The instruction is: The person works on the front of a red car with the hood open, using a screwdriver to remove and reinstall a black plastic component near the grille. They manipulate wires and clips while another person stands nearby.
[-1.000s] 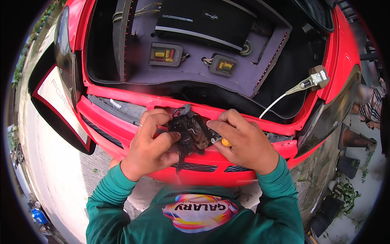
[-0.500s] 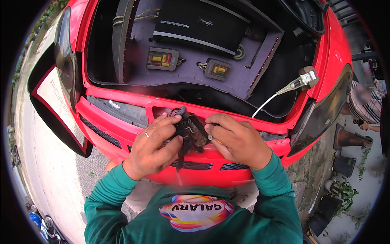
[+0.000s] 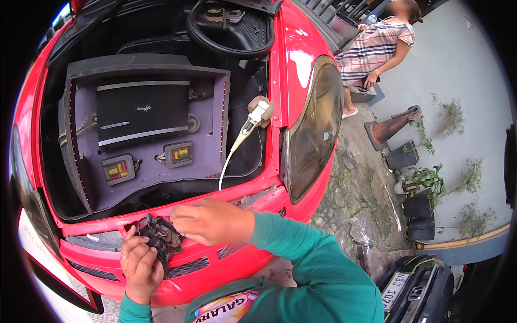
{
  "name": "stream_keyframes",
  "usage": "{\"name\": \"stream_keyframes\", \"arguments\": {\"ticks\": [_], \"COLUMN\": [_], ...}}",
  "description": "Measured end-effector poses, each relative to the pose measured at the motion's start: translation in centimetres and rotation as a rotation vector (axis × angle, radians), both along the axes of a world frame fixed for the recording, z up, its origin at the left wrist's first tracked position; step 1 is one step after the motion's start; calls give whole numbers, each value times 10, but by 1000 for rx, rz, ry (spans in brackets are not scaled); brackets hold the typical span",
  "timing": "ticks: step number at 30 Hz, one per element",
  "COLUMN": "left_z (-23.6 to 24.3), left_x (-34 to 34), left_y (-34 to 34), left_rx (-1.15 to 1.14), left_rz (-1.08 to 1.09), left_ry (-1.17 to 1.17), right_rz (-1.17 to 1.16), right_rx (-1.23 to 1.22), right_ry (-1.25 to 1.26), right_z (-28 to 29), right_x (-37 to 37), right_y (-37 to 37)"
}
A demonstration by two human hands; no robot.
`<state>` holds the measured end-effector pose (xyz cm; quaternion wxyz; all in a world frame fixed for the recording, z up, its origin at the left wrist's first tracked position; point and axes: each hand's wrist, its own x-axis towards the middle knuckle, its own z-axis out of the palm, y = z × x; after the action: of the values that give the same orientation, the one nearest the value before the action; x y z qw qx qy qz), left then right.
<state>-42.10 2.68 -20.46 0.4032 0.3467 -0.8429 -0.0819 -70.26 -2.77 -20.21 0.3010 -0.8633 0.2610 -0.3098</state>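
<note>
A dark, grimy latch-like mechanism (image 3: 161, 237) with black plastic and brownish metal parts sits at the front lip of a red car's open compartment. My left hand (image 3: 141, 264), wearing a ring, has its fingers closed round the mechanism's left side. Close against the right side is my right hand (image 3: 212, 220), its fingers curled and pinched together. Whatever lies in that pinch is hidden by the fingers.
A black amplifier (image 3: 143, 114) and two fuse boxes (image 3: 118, 168) sit in the purple-lined compartment. A white cable with a plug (image 3: 257, 114) rests at its right rim. Rightward are a person (image 3: 374, 48), a cone (image 3: 392, 129), potted plants (image 3: 423, 180) and a dark car (image 3: 417, 285).
My view has swung to the right, so the car and both hands appear farther left. More of the person and the plants shows. Both hands stay at the mechanism.
</note>
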Motion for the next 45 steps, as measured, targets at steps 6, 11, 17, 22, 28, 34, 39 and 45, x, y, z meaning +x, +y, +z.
{"name": "stream_keyframes", "arguments": {"ticks": [6,11,17,22,28,34,39,45], "left_z": [3,13,15,11,16,7,11,15], "left_x": [15,8,-2,-3,-6,2,-2,-4], "left_y": [3,-7,-5,-12,-11,-19,-28,-39], "left_rx": [-84,88,157,450,935,800,813,902], "left_rz": [-105,-58,-49,38,14,-105,-85,-106], "left_ry": [-73,-25,127,339,688,544,579,600], "right_rz": [28,16,28,-32,-42,-77,-115,-118], "right_rx": [36,147,312,245,248,264,399,333], "right_ry": [64,-37,-39,-32,-61,-1,18,-37], "right_z": [12,0,10,5,0,6,4,3], "right_x": [6,4,-9,-10,-11,-11,-16,-13], "right_y": [-4,-8,-14,-14,-13,-15,-15,-15]}}
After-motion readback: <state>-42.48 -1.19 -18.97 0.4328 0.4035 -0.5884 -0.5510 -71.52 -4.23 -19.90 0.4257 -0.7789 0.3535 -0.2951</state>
